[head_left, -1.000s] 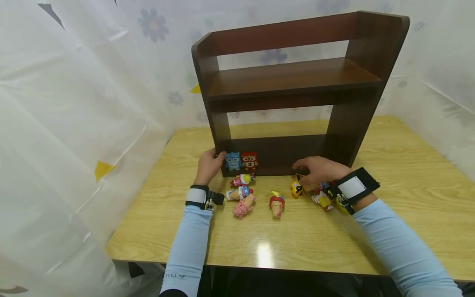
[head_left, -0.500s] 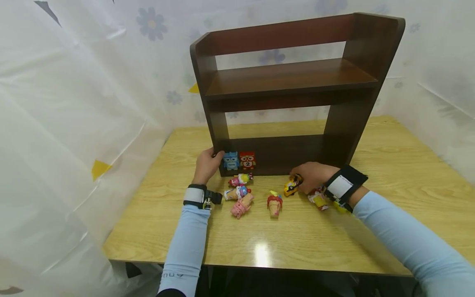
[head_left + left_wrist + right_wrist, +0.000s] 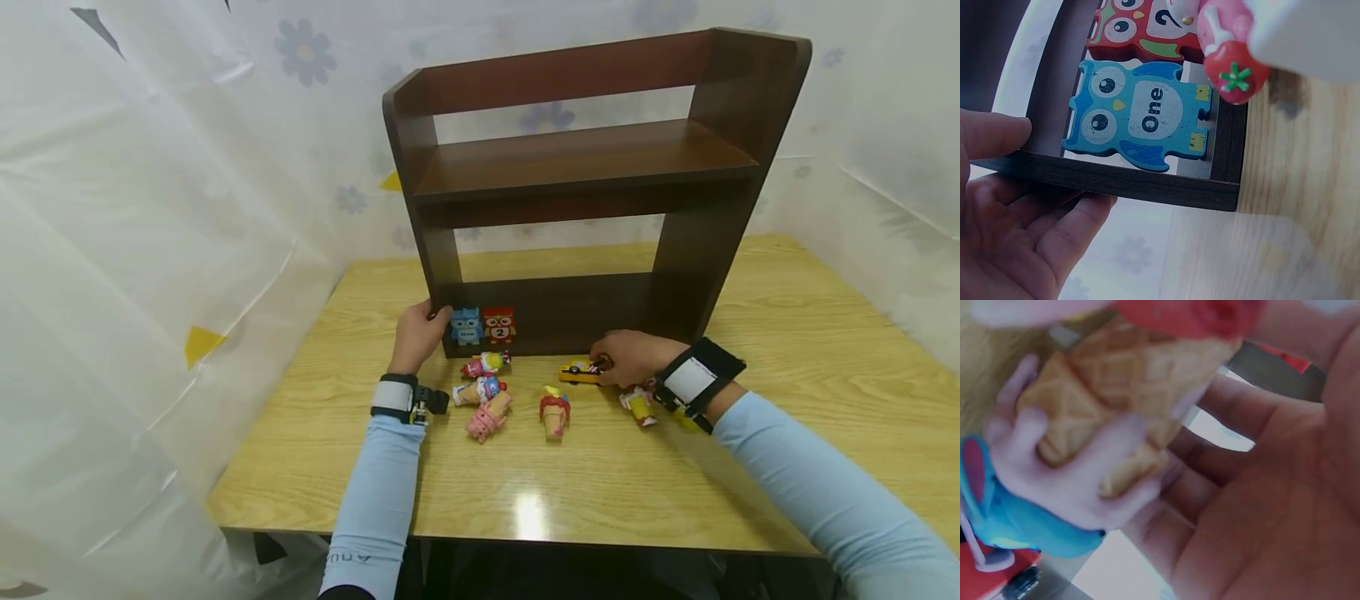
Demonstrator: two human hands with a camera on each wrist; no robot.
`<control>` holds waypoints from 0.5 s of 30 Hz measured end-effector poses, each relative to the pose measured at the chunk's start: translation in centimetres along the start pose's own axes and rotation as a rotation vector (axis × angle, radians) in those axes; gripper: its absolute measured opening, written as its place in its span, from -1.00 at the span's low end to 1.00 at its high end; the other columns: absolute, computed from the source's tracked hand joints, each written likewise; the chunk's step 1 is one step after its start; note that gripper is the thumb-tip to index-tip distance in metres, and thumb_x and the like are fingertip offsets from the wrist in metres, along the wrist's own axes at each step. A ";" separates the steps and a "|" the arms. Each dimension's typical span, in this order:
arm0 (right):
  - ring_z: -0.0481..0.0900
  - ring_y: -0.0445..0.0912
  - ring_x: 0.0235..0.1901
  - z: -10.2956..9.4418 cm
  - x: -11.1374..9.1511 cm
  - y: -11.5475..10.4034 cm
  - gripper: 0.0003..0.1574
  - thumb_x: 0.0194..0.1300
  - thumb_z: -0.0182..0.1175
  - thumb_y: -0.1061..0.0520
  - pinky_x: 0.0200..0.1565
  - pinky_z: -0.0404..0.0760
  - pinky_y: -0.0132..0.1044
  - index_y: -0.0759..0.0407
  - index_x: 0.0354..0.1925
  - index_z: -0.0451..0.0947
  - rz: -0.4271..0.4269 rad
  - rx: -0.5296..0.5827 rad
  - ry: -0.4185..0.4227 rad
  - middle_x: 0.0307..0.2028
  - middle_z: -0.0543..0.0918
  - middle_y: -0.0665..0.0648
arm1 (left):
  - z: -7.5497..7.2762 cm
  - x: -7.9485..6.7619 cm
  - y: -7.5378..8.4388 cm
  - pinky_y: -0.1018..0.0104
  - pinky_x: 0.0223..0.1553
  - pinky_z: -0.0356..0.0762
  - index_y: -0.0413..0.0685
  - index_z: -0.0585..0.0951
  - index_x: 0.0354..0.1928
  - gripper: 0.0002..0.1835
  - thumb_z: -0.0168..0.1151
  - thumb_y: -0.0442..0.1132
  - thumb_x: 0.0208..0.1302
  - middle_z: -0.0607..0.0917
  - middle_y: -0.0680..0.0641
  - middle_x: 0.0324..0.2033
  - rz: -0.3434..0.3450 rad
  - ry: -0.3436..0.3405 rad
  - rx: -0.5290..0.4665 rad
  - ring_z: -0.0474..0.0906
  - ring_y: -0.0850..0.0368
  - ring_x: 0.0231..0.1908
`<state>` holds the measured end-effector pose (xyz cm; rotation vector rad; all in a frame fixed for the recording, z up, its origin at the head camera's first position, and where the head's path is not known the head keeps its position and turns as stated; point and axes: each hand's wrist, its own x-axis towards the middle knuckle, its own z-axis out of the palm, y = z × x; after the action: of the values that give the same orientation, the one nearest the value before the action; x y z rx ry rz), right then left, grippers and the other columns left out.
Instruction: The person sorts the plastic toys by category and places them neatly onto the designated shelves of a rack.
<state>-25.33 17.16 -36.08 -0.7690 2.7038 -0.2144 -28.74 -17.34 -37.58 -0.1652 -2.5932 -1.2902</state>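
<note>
My left hand [image 3: 417, 337] grips the left side panel of the dark wooden shelf [image 3: 585, 152]; in the left wrist view its thumb lies inside, the other fingers outside. Right beside it, a blue owl block [image 3: 1150, 115] marked "One" and a red owl block [image 3: 499, 325] marked "2" stand on the bottom level. My right hand [image 3: 637, 357] pinches the right end of a yellow toy car [image 3: 576, 372] in front of the shelf. Close to the right wrist camera, a waffle-cone figurine [image 3: 1141, 381] covers part of the palm; the car is hidden there.
Pink, white and red-topped figurines [image 3: 490, 417] lie loosely before the shelf's left end. A red-haired cone figurine [image 3: 555, 414] lies mid-table, and a yellow-and-white figurine [image 3: 639, 407] lies under the right wrist. The wooden table's [image 3: 337, 492] front edge runs below both sleeves.
The right hand has taken hold of the yellow toy car, moved it slightly left and turned it sideways along the shelf front. The left hand keeps its grip on the panel.
</note>
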 end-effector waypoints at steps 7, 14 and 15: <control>0.50 -0.09 -0.37 0.2 0.4 0.1 -0.51 0.15 0.42 0.04 -0.33 0.48 -0.27 0.16 -0.03 0.45 0.020 0.123 0.045 -0.21 0.59 0.13 | -0.3 -0.1 -0.3 0.30 -0.49 0.28 -0.18 0.67 -0.18 -0.68 0.11 -0.06 0.42 0.35 0.04 -0.67 -0.020 0.028 0.006 0.31 0.12 -0.60; 0.36 -0.13 -0.48 -0.1 -0.3 0.6 -0.72 0.19 0.37 0.25 -0.37 0.31 -0.27 0.13 -0.33 0.40 -0.102 0.114 0.208 -0.47 0.38 0.04 | 0.1 -0.1 0.0 0.31 -0.50 0.30 -0.17 0.68 -0.09 -0.64 0.08 -0.03 0.43 0.36 0.06 -0.69 -0.012 0.005 0.001 0.32 0.13 -0.61; 0.35 -0.14 -0.49 -0.3 -0.2 0.6 -0.73 0.20 0.36 0.26 -0.37 0.31 -0.26 0.12 -0.34 0.40 -0.118 0.105 0.231 -0.47 0.37 0.03 | 0.0 0.0 0.0 0.31 -0.49 0.31 -0.16 0.69 -0.07 -0.64 0.09 -0.03 0.43 0.37 0.06 -0.69 -0.012 0.008 0.002 0.32 0.13 -0.61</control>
<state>-25.51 17.79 -35.91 -0.9244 2.8341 -0.4972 -28.73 -17.31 -37.62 -0.1444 -2.5929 -1.2897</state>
